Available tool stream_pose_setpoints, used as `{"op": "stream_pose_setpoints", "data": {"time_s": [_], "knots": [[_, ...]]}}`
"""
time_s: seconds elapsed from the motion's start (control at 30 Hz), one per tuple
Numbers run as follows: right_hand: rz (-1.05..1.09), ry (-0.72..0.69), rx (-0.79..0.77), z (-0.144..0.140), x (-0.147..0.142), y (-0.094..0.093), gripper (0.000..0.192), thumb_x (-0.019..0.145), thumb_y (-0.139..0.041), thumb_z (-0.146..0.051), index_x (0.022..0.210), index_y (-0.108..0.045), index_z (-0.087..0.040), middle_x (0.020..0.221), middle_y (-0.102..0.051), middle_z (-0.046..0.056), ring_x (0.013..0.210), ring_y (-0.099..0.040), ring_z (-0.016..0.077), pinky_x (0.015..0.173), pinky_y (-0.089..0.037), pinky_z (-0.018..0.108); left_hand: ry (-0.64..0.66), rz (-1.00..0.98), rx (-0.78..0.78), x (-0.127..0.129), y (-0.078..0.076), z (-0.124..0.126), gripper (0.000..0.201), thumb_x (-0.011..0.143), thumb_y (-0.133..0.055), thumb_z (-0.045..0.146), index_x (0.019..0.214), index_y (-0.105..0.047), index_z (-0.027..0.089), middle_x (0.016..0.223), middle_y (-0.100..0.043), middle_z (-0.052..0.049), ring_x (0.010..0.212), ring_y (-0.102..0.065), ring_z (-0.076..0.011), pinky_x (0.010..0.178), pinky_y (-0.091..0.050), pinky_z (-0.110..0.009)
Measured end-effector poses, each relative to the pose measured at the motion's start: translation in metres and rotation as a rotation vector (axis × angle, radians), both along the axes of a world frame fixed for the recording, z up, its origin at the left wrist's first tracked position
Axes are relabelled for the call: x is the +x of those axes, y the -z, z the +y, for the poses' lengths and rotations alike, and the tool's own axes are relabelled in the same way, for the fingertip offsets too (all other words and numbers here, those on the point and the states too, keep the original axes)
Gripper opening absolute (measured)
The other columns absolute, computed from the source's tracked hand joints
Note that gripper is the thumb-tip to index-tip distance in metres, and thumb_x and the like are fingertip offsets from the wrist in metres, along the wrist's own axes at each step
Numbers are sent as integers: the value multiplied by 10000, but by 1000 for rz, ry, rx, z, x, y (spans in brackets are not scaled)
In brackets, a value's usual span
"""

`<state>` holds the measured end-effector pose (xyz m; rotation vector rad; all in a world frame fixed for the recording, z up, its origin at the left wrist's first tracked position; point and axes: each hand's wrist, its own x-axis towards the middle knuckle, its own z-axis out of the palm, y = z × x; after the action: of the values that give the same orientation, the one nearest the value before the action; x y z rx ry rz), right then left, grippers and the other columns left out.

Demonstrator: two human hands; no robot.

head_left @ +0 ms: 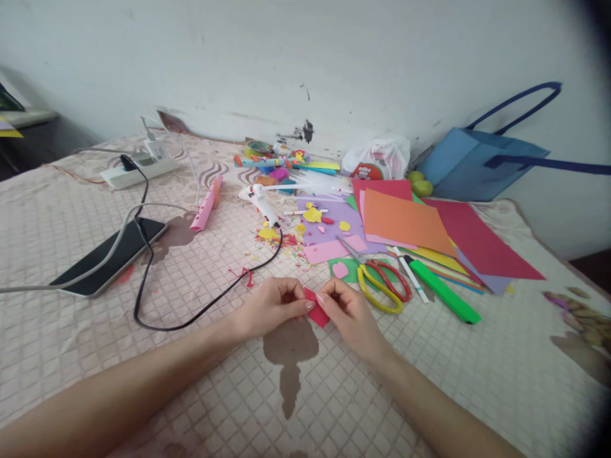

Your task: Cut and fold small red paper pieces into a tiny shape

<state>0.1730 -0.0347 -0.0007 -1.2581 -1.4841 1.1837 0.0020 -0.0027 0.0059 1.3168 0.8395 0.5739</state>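
Between my two hands is a small piece of red paper [319, 314], folded or narrow, held a little above the patterned cloth. My left hand [273, 306] pinches its left side between thumb and fingers. On the other side, my right hand [352, 313] grips the upper right edge with thumb and forefinger. Scissors [380, 287] with yellow and red handles lie just beyond my right hand, partly on green paper [351, 270]. A white glue gun [262, 205] rests farther back among coloured paper scraps [291, 240].
Coloured sheets [405, 219], a green cutter [446, 291] and a white marker [411, 275] lie to the right. A blue bag [477, 162] stands behind them. On the left are a black tablet-like device [109, 257], a power strip [138, 173] and a looping black cord [191, 323].
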Motion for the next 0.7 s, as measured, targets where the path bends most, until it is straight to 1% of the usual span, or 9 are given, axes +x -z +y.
{"op": "stream_pose_setpoints", "data": {"time_s": [0.07,0.2,0.3,0.4,0.5,0.6,0.7], "knots": [[8,-10,-2,0,0,-1,213,859,-509,-320,689,-486,-193,620,-474,-30,565,-438,113,536,-365,237,2,6,2,0,0,0,253,771,-638,340,670,-545,127,591,-558,17,539,-475,-73,514,-360,-189],[-2,-8,10,0,0,-1,210,857,-509,-308,685,-479,-192,616,-464,-32,559,-432,109,529,-358,233,18,1,-17,-1,0,3,231,771,-638,339,729,-569,122,617,-570,14,562,-496,-77,538,-371,-191],[-1,-20,-7,0,0,0,211,856,-503,-305,680,-471,-193,604,-459,-34,547,-426,106,514,-350,231,-10,-18,-17,-1,-1,5,239,781,-623,350,713,-566,128,611,-573,13,571,-511,-83,565,-377,-200],[1,-29,-19,0,1,0,220,850,-506,-314,670,-465,-196,593,-461,-33,543,-424,108,505,-347,231,-44,-6,-73,-1,-4,5,240,791,-601,339,675,-553,135,591,-579,14,560,-517,-83,566,-367,-201],[3,-42,-21,0,1,-2,226,843,-511,-332,667,-461,-198,583,-452,-37,537,-414,108,496,-344,228,-28,12,-112,0,-7,4,248,801,-584,358,691,-559,137,581,-581,12,544,-521,-87,561,-374,-206],[0,-40,-20,0,0,-4,244,840,-520,-359,668,-467,-196,585,-453,-37,537,-414,105,496,-347,227,-44,34,-69,-1,-6,4,275,803,-581,387,702,-558,133,580,-570,15,532,-504,-83,541,-362,-203],[67,-62,-65,0,-1,-4,266,851,-512,-410,708,-487,-187,611,-476,-30,547,-436,103,503,-359,228,-98,36,6,-2,-3,5,281,808,-577,386,692,-542,133,592,-560,21,547,-494,-79,539,-355,-195]]}}
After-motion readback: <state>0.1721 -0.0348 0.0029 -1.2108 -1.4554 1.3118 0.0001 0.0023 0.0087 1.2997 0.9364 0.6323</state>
